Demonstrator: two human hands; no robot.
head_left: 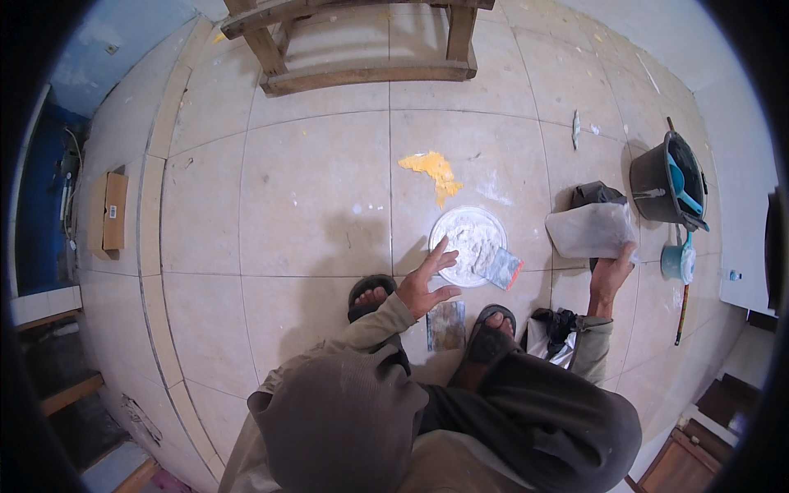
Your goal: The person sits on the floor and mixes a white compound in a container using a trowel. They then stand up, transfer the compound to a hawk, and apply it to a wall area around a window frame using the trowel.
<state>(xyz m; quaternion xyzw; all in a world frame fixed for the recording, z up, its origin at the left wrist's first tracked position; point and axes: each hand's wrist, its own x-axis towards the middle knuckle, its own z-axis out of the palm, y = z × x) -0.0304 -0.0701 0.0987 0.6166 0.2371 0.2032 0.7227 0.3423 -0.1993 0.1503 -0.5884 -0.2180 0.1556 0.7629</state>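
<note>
My left hand [425, 279] hovers at the left rim of a round white lid or plate [433, 232], fingers spread and holding nothing. White powder or paste [472, 238] lies heaped on the plate. A flat bluish-grey piece with a red edge [504, 269] rests across the plate's lower right rim. On the right, my right hand [610, 279] grips the lower right corner of a whitish translucent plastic bag [588, 231]; its contents are hidden. Between my sandalled feet lies another flat, grey smeared sheet [446, 326].
A black bucket [653, 177] with a turquoise dipper [682, 187] in it stands at the right. Beside it is another turquoise dipper [674, 261]. Yellow flakes [434, 172] lie beyond the plate. A wooden bench [370, 78] stands at the far side, a cardboard box [113, 211] at the left.
</note>
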